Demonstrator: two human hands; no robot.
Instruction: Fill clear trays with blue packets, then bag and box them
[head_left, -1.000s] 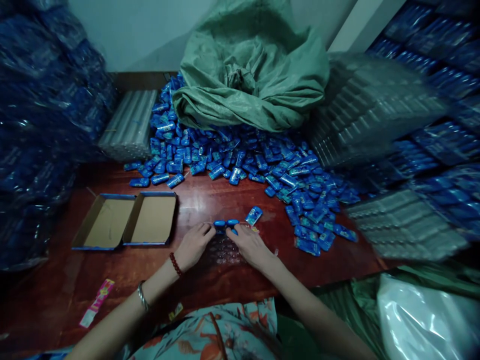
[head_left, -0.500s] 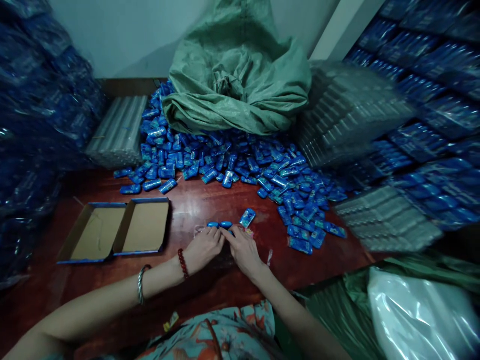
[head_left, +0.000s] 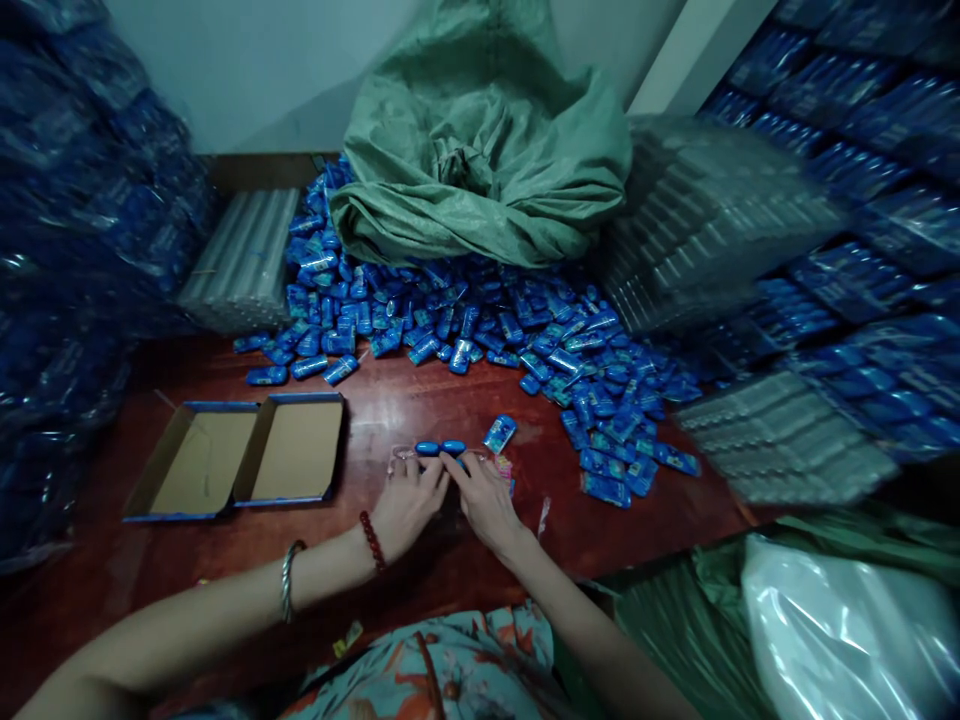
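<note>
Two small blue packs (head_left: 427,449) stand side by side just beyond my fingertips, at the middle of the table. My left hand (head_left: 409,500) has its fingers bent down and closed at the near side of the left pack. My right hand (head_left: 486,503) touches the near side of the right one with its index finger, the other fingers curled. Clear plastic (head_left: 403,456), apparently a tray, shows beneath the hands; most of it is covered. One loose blue pack (head_left: 500,433) lies beyond my right hand, and a pink and yellow scrap (head_left: 505,467) is beside that hand.
An open cardboard box (head_left: 291,450) lies left on the red-brown table (head_left: 397,395). A large heap of blue packs (head_left: 465,320) spills from under a green sack (head_left: 480,215). Stacked clear trays (head_left: 244,260) stand left, more trays (head_left: 787,440) right. White plastic (head_left: 840,620) is at lower right.
The view shifts slightly. My left fingers spread a little and settle lower at the near side of the blue packs; my right hand stays almost in place.
</note>
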